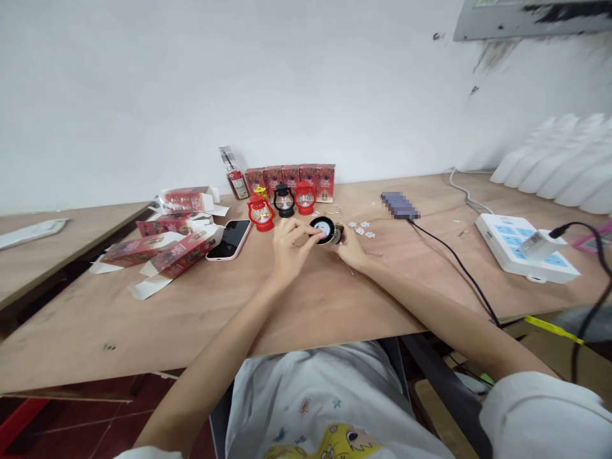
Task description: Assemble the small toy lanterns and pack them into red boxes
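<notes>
A black toy lantern (327, 230) lies on its side just above the wooden table (306, 306), at the centre, its round pale end facing the camera. The left hand (291, 247) grasps it, fingertips closed on the near rim. The right hand (352, 247) clasps the far end, its fingers partly hidden behind the body. Just beyond stand two red lanterns (261, 214), (305, 197) with a second black lantern (284, 200) between them. Behind these a row of red boxes (291, 176) stands against the wall. A phone (230, 240) lies screen up to the left, beside flattened red cartons (162, 250). Small white pieces (361, 228) lie just right of the hands. A white power strip (523, 247) sits well apart at the right edge.
</notes>
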Available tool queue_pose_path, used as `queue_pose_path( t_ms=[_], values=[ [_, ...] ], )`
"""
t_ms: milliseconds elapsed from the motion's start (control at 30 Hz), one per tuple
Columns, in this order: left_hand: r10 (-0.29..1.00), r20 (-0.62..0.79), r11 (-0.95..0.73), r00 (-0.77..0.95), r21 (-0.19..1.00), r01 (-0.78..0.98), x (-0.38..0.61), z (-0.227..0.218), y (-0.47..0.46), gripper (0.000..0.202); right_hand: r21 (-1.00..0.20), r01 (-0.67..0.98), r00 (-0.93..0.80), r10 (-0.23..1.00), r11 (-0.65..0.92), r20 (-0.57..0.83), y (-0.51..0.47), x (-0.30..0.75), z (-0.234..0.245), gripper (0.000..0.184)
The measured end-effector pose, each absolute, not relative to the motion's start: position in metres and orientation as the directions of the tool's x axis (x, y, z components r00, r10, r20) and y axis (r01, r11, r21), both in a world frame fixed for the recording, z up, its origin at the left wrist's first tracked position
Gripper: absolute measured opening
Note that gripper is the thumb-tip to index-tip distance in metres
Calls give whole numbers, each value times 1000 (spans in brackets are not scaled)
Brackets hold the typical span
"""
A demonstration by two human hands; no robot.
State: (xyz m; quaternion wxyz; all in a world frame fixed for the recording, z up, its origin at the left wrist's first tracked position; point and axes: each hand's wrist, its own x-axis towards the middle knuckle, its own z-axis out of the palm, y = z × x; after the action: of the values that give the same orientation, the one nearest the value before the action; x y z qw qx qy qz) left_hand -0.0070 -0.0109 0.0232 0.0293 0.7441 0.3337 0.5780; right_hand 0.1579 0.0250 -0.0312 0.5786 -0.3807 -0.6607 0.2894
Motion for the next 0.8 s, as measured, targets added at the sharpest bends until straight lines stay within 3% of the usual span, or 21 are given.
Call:
queue_pose_path(
  t_ms=[67, 133, 200, 267, 367, 533, 800],
  values=[
    [620, 783, -727, 43, 554, 405, -6, 24, -8, 10, -828, 184, -40, 846, 529, 532, 25, 158, -31, 40],
    [751, 661, -629, -10, 719, 294, -5, 25, -5, 29, -829, 188, -40, 848, 526, 529, 25, 159, -31, 40],
    [876, 481, -482, 35, 868, 122, -4, 26, -3, 48, -820, 179, -40, 837, 543, 546, 24, 160, -31, 36],
    [936, 319, -318, 146, 948, -33, -3, 27, -2, 50, -811, 180, -49, 828, 557, 558, 23, 161, -30, 30],
    [957, 183, -153, 225, 978, -142, -3, 27, -3, 44, -798, 222, -80, 826, 560, 558, 21, 162, -28, 25],
    [973, 71, -25, 221, 979, -203, -5, 26, -4, 43, -772, 254, -122, 811, 583, 572, 19, 162, -26, 27],
    [964, -58, 141, 258, 939, -315, -4, 28, -4, 37, -755, 322, 21, 793, 571, 609, 19, 160, -26, 32]
  ],
)
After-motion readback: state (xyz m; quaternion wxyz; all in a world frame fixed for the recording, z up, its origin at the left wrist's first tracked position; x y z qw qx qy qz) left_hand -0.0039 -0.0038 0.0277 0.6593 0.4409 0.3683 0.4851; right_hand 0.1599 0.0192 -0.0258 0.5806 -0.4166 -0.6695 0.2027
